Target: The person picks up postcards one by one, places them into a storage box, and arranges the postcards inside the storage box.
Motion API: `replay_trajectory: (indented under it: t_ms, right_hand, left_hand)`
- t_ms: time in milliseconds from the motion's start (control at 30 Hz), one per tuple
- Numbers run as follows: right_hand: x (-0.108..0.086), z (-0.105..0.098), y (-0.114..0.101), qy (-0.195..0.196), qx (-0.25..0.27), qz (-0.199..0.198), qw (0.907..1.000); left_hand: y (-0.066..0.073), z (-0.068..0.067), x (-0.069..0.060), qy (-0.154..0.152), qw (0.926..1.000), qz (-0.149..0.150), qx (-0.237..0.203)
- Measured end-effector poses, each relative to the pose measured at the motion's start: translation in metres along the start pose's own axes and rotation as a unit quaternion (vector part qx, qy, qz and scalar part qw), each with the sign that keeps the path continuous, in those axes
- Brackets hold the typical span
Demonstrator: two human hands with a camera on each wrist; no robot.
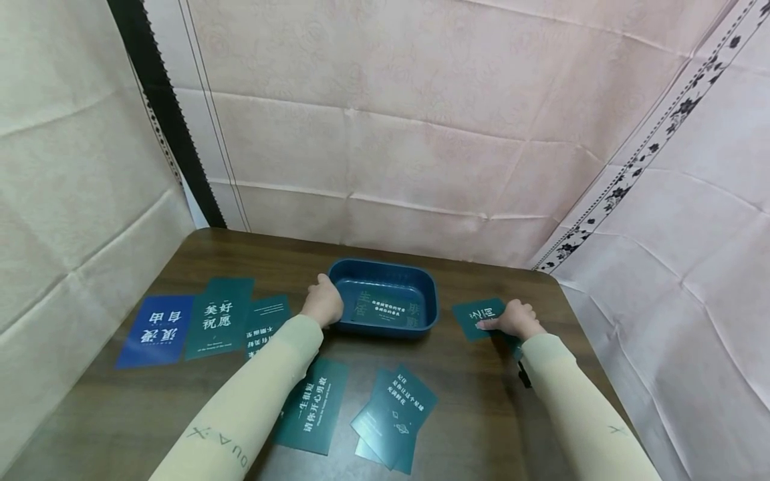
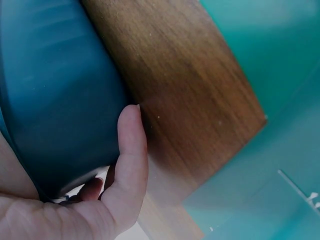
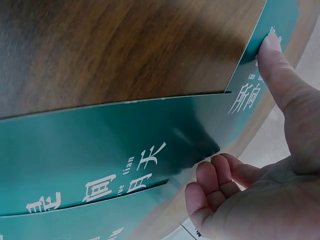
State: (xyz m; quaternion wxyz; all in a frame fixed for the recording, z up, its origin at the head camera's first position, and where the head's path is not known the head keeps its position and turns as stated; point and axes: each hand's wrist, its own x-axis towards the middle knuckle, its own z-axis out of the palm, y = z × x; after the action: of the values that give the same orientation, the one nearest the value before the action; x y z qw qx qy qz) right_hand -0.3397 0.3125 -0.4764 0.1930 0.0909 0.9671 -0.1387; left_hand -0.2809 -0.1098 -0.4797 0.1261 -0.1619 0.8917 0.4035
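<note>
A dark blue rectangular tray (image 1: 383,264) stands near the table's back edge. Inside it lies a green card (image 1: 385,308) with pale lettering. My left hand (image 1: 323,302) grips the tray's left end; in the left wrist view one finger (image 2: 131,135) lies along the outer wall. To the right of the tray, my right hand (image 1: 519,321) rests on a green printed card (image 1: 472,310), its thumb (image 3: 280,65) touching the face. The other fingers (image 3: 212,175) are bent beside the edge of a second green card (image 3: 165,120), which overlaps the first.
Two overlapping green cards (image 1: 397,414) and a further green card (image 1: 315,407) lie towards the front of the brown wooden table (image 1: 475,414). At the left are a blue card (image 1: 156,331) and green cards (image 1: 219,317). Pale cloth (image 1: 373,133) hangs around the back and sides.
</note>
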Motion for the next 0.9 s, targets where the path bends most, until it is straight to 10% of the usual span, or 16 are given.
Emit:
replay_trajectory:
  t_ms: [900]
  right_hand:
    - [0.015,0.004,0.017,0.035,0.071,-0.071,0.9943]
  left_hand:
    - [-0.002,0.002,0.0,0.004,1.0,0.003,-0.005]
